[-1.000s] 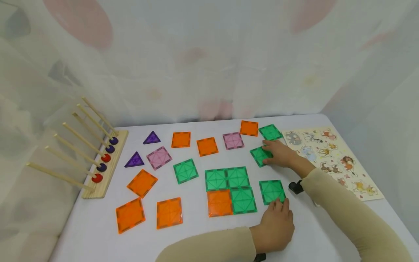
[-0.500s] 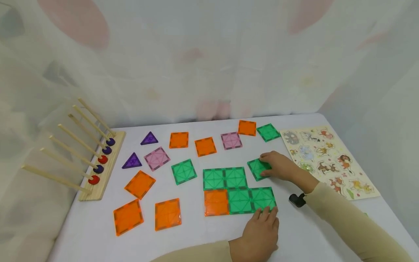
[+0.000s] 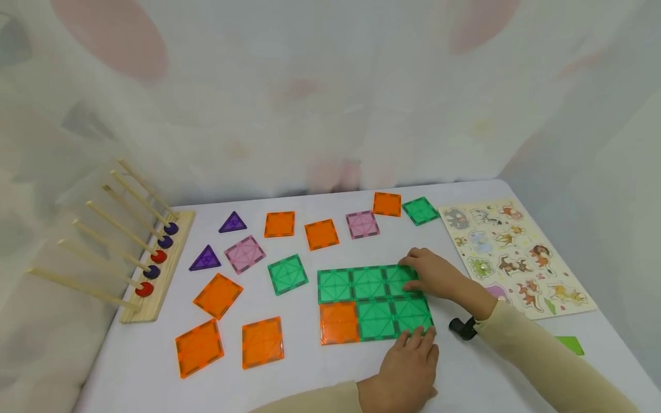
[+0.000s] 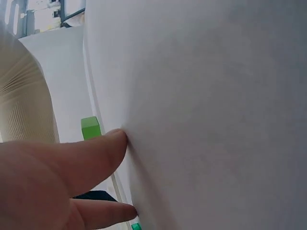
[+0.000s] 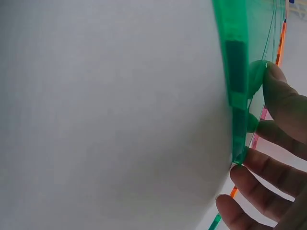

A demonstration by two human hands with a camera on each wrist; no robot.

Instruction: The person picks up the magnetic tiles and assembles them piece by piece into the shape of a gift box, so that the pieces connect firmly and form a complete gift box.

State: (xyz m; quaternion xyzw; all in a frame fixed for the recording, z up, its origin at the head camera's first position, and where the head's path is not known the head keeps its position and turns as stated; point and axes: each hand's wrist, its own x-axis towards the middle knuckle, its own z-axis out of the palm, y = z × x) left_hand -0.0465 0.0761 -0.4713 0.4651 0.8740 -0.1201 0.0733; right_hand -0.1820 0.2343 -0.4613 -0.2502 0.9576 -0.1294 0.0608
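A block of square magnetic tiles lies flat in two rows of three, green except one orange tile at the near left corner. With thumb and fingers, my right hand holds the green magnetic tile at the far right corner, flush with its neighbours. Its green edge stands near the thumb in the right wrist view. My left hand rests straight fingertips on the near edge of the lower right green tile. In the left wrist view, the left thumb meets the white tabletop.
Loose tiles lie around: orange squares, pink squares, purple triangles and green squares. A wooden peg rack with red and purple beads stands left. An animal puzzle board lies right, beside a light green piece.
The left hand has slid the lower right green tile leftward against the block. The right hand has drawn its green tile nearer and left, into the far row's right end.
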